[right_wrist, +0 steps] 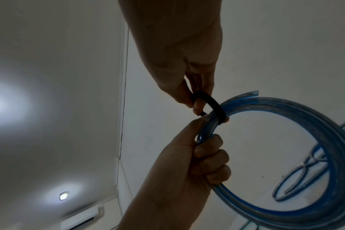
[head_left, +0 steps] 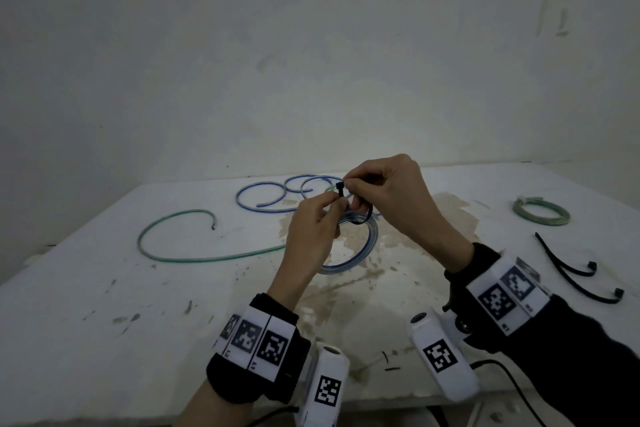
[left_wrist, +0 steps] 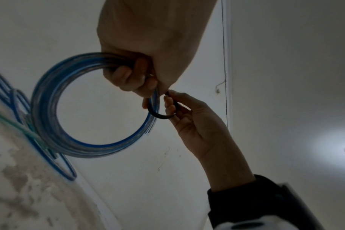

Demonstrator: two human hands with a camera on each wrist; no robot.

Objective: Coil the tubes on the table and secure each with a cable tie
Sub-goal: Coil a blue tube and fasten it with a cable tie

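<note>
A coil of clear blue-striped tube (head_left: 334,269) is held upright over the stained white table (head_left: 138,305). My left hand (head_left: 333,200) grips the coil (left_wrist: 49,109) at its top, fingers (left_wrist: 128,74) curled round the strands. A black cable tie (head_left: 363,218) is looped round the bundle (right_wrist: 305,210) beside that grip. My right hand (head_left: 350,184) pinches the tie's strap (right_wrist: 207,101) near the tie's head (head_left: 340,185), which sits between both hands' fingertips. Whether the strap end has entered the head is hidden.
Loose blue tubes (head_left: 263,196) lie at the back of the table, and an uncoiled green tube (head_left: 173,246) curves across the left. A coiled green tube (head_left: 541,211) sits far right, with two spare black cable ties (head_left: 571,274) in front of it.
</note>
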